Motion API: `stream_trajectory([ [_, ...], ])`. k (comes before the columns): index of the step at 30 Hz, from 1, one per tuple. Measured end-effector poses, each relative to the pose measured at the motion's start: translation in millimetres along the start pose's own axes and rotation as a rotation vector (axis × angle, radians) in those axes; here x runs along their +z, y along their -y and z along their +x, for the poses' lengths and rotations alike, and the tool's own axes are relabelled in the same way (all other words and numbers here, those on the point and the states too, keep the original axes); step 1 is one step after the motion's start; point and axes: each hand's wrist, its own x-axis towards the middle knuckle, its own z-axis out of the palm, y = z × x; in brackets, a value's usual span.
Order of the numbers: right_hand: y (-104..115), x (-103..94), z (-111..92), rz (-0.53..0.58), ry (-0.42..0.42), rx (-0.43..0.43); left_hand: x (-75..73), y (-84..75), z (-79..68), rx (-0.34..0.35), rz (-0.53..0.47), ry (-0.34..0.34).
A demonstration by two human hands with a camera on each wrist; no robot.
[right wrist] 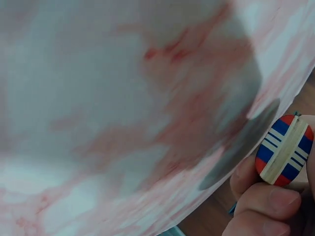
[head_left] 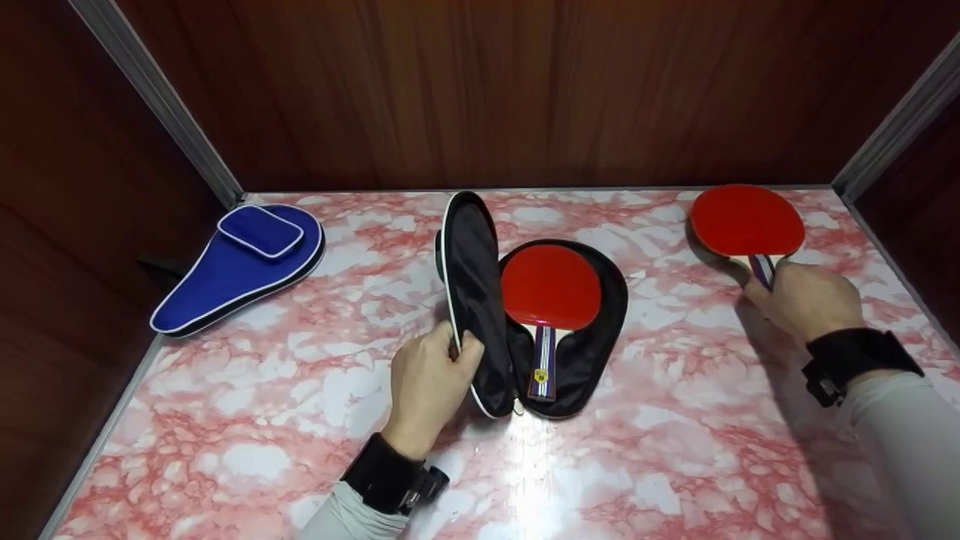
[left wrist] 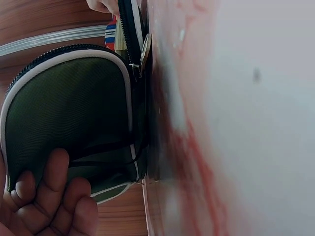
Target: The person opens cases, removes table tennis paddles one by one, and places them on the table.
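Observation:
In the head view my left hand point(head_left: 433, 375) pinches the edge of the raised flap point(head_left: 478, 300) of a paddle case, its black lining facing right. The flap's dark green outside point(left wrist: 74, 103) with pale piping fills much of the left wrist view, fingers in front of it. Inside the case's other half point(head_left: 613, 315) lies a red table tennis paddle point(head_left: 551, 289), handle toward me. Off to the right, my right hand point(head_left: 814, 300) grips the handle of a second red paddle point(head_left: 746, 221), its blade pointing away. The striped handle end point(right wrist: 284, 150) shows between the fingers in the right wrist view.
A blue paddle case point(head_left: 240, 277) with white piping and a small pocket lies at the far left of the marbled red-and-white table point(head_left: 660, 450). Brown wood-grain panels point(head_left: 525, 90) with metal edging stand behind and at both sides.

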Motion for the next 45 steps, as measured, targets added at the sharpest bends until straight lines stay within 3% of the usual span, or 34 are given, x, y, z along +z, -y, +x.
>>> stream_trajectory([
  [14, -35, 0.0, 8, -0.029, 0.046, -0.005, 0.3, 1.3, -0.2, -0.01, 0.006, 0.001],
  [23, -42, 3.2, 13, -0.074, 0.096, 0.068, 0.4, 1.0, -0.9, -0.005, -0.004, 0.006],
  [27, -44, 6.1, 13, -0.085, 0.08, 0.074, 0.8, 1.2, -1.0, 0.004, 0.002, -0.003],
  [37, -35, 11.6, 5, -0.121, -0.098, 0.053, 0.7, 1.5, -1.0, 0.011, 0.014, -0.01],
  [45, -7, 17.6, -4, -0.226, -0.414, 0.078, 0.8, 1.2, -2.0, 0.021, 0.016, -0.016],
])
